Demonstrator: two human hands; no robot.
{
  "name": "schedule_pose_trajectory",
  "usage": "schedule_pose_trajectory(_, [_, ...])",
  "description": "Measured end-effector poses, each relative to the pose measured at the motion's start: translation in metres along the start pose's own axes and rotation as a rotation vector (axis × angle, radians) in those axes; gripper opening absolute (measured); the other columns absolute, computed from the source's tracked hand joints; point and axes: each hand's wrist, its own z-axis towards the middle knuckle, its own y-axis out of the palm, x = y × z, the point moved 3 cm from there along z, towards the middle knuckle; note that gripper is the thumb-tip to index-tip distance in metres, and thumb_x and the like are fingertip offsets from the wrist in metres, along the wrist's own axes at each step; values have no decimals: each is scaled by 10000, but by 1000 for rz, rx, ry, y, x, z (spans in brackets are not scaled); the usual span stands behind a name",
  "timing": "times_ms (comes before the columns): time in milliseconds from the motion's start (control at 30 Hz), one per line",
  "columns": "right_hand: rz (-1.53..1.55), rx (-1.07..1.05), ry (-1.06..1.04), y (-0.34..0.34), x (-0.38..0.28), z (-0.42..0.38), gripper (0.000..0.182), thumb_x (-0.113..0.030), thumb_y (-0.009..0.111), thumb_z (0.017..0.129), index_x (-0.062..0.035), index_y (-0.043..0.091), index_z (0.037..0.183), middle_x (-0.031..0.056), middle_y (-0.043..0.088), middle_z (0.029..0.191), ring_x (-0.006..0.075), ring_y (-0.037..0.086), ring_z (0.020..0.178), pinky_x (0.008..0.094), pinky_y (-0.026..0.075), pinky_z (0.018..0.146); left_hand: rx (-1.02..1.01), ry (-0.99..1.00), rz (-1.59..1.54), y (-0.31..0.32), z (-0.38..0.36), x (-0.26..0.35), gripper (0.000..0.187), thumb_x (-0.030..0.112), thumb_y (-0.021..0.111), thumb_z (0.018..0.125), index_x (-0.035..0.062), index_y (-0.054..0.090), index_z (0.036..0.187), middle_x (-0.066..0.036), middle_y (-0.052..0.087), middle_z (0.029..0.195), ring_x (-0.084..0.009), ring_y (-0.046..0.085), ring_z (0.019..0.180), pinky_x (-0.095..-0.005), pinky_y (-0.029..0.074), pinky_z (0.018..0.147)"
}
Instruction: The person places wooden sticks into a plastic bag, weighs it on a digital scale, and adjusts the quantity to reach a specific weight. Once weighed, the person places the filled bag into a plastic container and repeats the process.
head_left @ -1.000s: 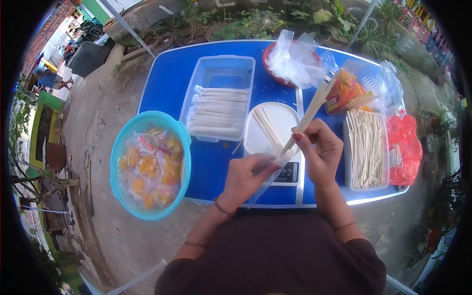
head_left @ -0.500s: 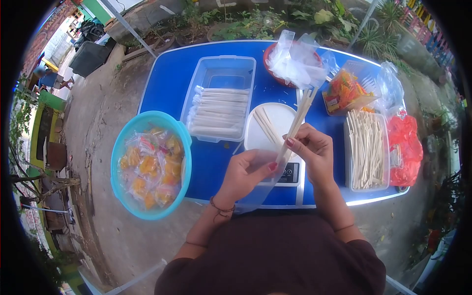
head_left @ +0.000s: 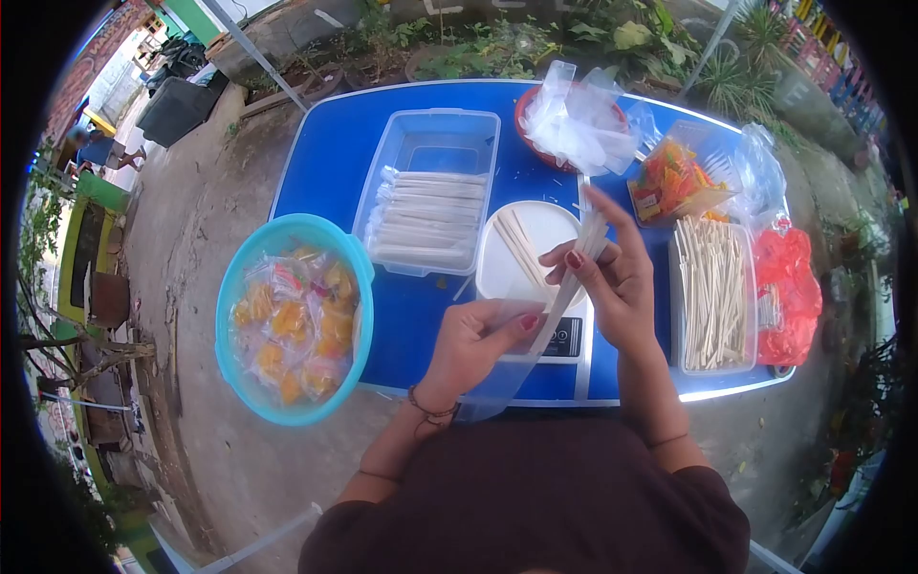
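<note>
A narrow clear plastic bag (head_left: 502,383) is pinched in my left hand (head_left: 470,346), between thumb and fingers. Wooden sticks (head_left: 566,308) slant up out of that grip, with their lower part inside the bag. My right hand (head_left: 617,292) closes round the upper part of the bundle, its index finger reaching up along the tips; the sticks' top ends are partly hidden. Just behind my hands stands a white kitchen scale (head_left: 492,273), with a few loose sticks (head_left: 516,239) on its plate. My right forearm hides nothing of the scale's dark display (head_left: 564,337).
Left of the scale, a clear tub (head_left: 430,124) holds bagged stick bundles. A turquoise basin (head_left: 225,325) contains snack packets. At right are a box of sticks (head_left: 710,292), a red plastic bag (head_left: 789,287) and a box of colourful packets (head_left: 674,177). Empty bags (head_left: 579,124) fill a red bowl.
My right hand has slid up the bundle, and its fingers now cover the upper ends. The sticks sit lower, deeper in the bag. My left hand stays nearly where it was.
</note>
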Motion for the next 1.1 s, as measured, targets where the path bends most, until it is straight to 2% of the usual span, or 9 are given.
schedule_pose_trajectory(200, [-212, -154, -66, -6, 6, -1, 378, -59, 582, 954, -11, 524, 1325, 103, 708, 993, 149, 655, 863, 283, 511, 761, 27, 51, -58, 0, -1, 4, 259, 108, 624, 953, -60, 656, 1146, -141, 716, 1010, -175, 705, 878, -291, 585, 793])
schedule_pose_trajectory(333, [-254, -97, -103, -3, -5, -3, 313, -106, 659, 894, -21, 627, 1194, 63, 699, 1046, 157, 630, 900, 283, 487, 742, 41, 137, -21, 0, -1, 10, 266, 124, 624, 957, -59, 655, 1146, -134, 715, 1008, -168, 698, 894, -281, 580, 790])
schedule_pose_trajectory(467, [-332, -84, -98, 0, -9, -6, 226, -138, 742, 818, -21, 667, 996, 75, 684, 1058, 153, 604, 883, 291, 456, 738, 65, 198, 69, 1, -5, 18, 249, 121, 646, 944, -47, 672, 1126, -109, 718, 997, -127, 674, 882, -254, 552, 775])
schedule_pose_trajectory(667, [-263, 9, -273, -7, 2, -10, 166, -112, 723, 823, -20, 670, 950, 86, 677, 1018, 147, 587, 855, 278, 444, 717, 26, 189, 265, 2, -8, 12, 223, 102, 673, 922, -17, 689, 1110, -70, 721, 970, -74, 643, 833, -221, 510, 728])
schedule_pose_trajectory(733, [-254, 53, -204, -8, -3, -7, 131, -118, 707, 838, -17, 678, 915, 78, 680, 1005, 134, 584, 842, 275, 442, 706, -24, 202, 374, -7, -8, -2, 257, 104, 678, 918, -12, 673, 1147, -69, 720, 971, -71, 644, 815, -219, 511, 717])
schedule_pose_trajectory(800, [-275, 161, -69, -12, 8, -5, 128, -141, 693, 847, -14, 679, 858, 79, 694, 915, 157, 612, 760, 297, 459, 676, 122, 226, 226, -15, -4, -14, 261, 100, 665, 925, -21, 658, 1156, -87, 717, 984, -97, 661, 816, -229, 527, 714])
schedule_pose_trajectory(900, [-882, 44, 102, -11, 26, 1, 135, -144, 708, 825, -19, 664, 851, 94, 695, 833, 227, 639, 689, 338, 475, 646, 271, 155, -68, -19, -2, -15, 231, 97, 628, 942, -42, 639, 1126, -147, 707, 1010, -183, 698, 853, -283, 571, 733])
schedule_pose_trajectory(933, [-1025, -3, 92, -8, 35, 2, 186, -192, 722, 814, -23, 646, 825, 117, 680, 782, 297, 651, 680, 375, 485, 623, 308, 113, -176, -19, -1, -14, 218, 97, 613, 949, -50, 633, 1109, -173, 702, 1020, -219, 712, 871, -307, 588, 743])
schedule_pose_trajectory(1100, [-1288, -78, 159, 6, 62, 3, 287, -276, 707, 822, -4, 620, 795, 150, 663, 774, 330, 662, 697, 420, 510, 627, 277, 17, -208, -20, 0, -24, 210, 107, 585, 960, -48, 623, 1096, -180, 701, 1002, -241, 714, 839, -340, 590, 731])
